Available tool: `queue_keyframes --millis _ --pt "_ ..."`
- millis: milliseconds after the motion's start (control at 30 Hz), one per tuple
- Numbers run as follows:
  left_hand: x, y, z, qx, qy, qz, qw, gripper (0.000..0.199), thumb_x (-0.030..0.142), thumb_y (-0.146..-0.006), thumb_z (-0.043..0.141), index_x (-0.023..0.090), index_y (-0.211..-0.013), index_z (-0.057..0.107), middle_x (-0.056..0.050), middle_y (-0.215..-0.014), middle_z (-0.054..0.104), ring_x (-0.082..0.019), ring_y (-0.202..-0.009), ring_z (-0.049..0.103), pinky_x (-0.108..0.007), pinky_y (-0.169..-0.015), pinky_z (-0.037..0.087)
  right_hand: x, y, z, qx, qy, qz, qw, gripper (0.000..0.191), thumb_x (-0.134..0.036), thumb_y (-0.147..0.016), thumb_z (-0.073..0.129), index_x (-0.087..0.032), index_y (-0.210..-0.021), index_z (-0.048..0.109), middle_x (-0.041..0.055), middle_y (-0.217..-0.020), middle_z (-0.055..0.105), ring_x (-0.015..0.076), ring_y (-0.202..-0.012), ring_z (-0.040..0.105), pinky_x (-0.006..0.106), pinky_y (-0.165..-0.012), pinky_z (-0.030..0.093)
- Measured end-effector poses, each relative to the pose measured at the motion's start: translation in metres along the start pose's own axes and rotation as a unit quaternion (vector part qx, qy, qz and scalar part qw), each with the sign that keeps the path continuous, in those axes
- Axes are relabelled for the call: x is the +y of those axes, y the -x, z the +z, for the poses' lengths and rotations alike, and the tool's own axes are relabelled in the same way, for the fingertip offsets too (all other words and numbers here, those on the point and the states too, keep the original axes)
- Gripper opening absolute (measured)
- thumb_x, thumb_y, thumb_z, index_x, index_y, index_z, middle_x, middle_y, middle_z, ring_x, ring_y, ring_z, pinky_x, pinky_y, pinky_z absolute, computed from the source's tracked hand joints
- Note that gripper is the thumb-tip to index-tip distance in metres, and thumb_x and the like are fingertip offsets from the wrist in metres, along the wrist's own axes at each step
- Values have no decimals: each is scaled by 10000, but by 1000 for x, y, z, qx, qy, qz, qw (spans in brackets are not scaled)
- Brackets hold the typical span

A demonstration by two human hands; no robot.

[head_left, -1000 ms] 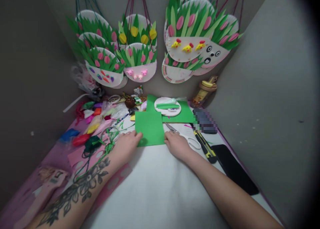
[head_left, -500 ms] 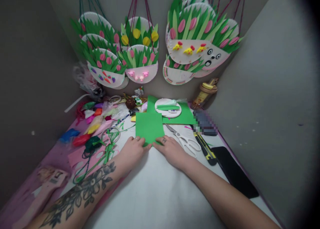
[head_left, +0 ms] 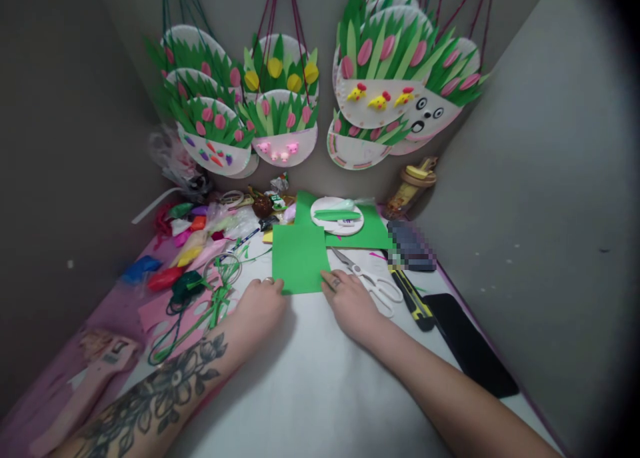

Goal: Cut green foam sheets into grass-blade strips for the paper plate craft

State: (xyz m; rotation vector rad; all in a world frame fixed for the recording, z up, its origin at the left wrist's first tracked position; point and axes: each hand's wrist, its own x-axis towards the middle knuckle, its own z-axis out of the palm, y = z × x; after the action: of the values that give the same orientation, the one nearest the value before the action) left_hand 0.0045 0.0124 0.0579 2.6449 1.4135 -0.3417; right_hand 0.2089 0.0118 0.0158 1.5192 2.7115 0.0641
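Observation:
A green paper square (head_left: pixel 300 258) lies on the white table surface, partly over a larger green sheet (head_left: pixel 375 234). My left hand (head_left: pixel 263 306) is at its lower left corner, fingers curled together at the paper's edge. At the lower right corner, my right hand (head_left: pixel 347 305) has its fingertips pressed together on the edge. White-handled scissors (head_left: pixel 373 281) lie just beyond my right hand. A white paper plate (head_left: pixel 320 223) with green strips on it rests on the larger sheet.
To the right lie a yellow-black cutter (head_left: pixel 413 299), a phone (head_left: pixel 413 246) and a black flat object (head_left: pixel 470 343). Clay packets (head_left: pixel 165 279) and green scraps (head_left: pixel 217 298) crowd the left. Decorated plate baskets (head_left: pixel 285 145) hang at the wall.
My hands have moved apart along the paper's near edge, from its middle out to the two corners. The near edge now shows between them.

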Motion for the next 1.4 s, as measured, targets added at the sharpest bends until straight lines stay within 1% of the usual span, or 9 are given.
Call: queue_keyframes --millis 133,400,667,867,933,1033,1133,1267,1400 --pt "8 -3 6 -10 -31 16 999 211 82 -814 471 88 -800 681 -152 -873 599 -227 -841 574 -337 -699 427 -2 -5 9 18 -42 -28 999 361 -112 -881 437 -150 -1203 597 122 -1344 506 272 -1181 411 391 -899 373" --pt "13 -5 8 -34 -33 29 998 239 52 -817 448 79 -843 685 -164 -945 601 -260 -909 564 -364 -707 446 6 -4 32 56 -99 -17 993 503 -39 -807 470 -234 -1259 574 94 -1341 513 254 -1198 413 387 -937 376" --pt "15 -7 11 -42 -33 17 998 255 56 -826 427 71 -886 674 -163 -962 596 -267 -924 568 -372 -719 459 0 -7 29 73 -105 -26 991 457 -68 -827 474 -200 -1254 575 120 -1318 528 252 -1181 423 402 -951 364" --pt "21 -7 16 -17 -28 3 999 368 36 -841 365 41 -1134 587 -174 -1055 586 -265 -938 580 -398 -761 473 -22 -12 19 38 -119 -93 988 462 -133 -890 387 -189 -1338 484 81 -1408 449 256 -1266 347 426 -1031 285" --pt "19 -5 14 -28 -21 -6 999 375 32 -838 350 48 -1121 595 -171 -1030 594 -262 -907 593 -397 -741 476 -25 -12 14 18 -117 -76 990 485 -131 -871 402 -204 -1344 478 83 -1421 432 272 -1283 330 439 -1030 275" --pt "16 -2 6 -54 -21 -24 998 360 17 -819 339 54 -1006 645 -174 -961 608 -267 -864 607 -395 -707 472 -21 -8 5 -19 -102 -24 994 494 -134 -841 432 -228 -1320 508 101 -1430 416 294 -1297 317 459 -1013 273" --pt "14 2 -1 -69 -24 -42 996 345 8 -800 347 52 -903 673 -185 -940 614 -276 -876 611 -392 -708 471 -12 -1 -2 -58 -82 23 995 474 -148 -836 432 -200 -1296 534 116 -1430 415 303 -1297 319 467 -998 279" --pt "14 6 1 -68 -24 -57 996 332 14 -789 362 47 -890 676 -199 -934 615 -281 -874 613 -392 -701 474 -2 6 -6 -89 -44 78 992 435 -165 -859 394 -179 -1255 574 100 -1421 432 317 -1306 309 479 -995 278" --pt "13 7 5 -59 -24 -64 996 340 -2 -781 347 40 -879 670 -205 -929 611 -289 -876 609 -398 -695 471 2 9 -9 -103 -18 93 990 423 -156 -871 371 -160 -1236 585 90 -1413 445 310 -1294 331 477 -999 282"
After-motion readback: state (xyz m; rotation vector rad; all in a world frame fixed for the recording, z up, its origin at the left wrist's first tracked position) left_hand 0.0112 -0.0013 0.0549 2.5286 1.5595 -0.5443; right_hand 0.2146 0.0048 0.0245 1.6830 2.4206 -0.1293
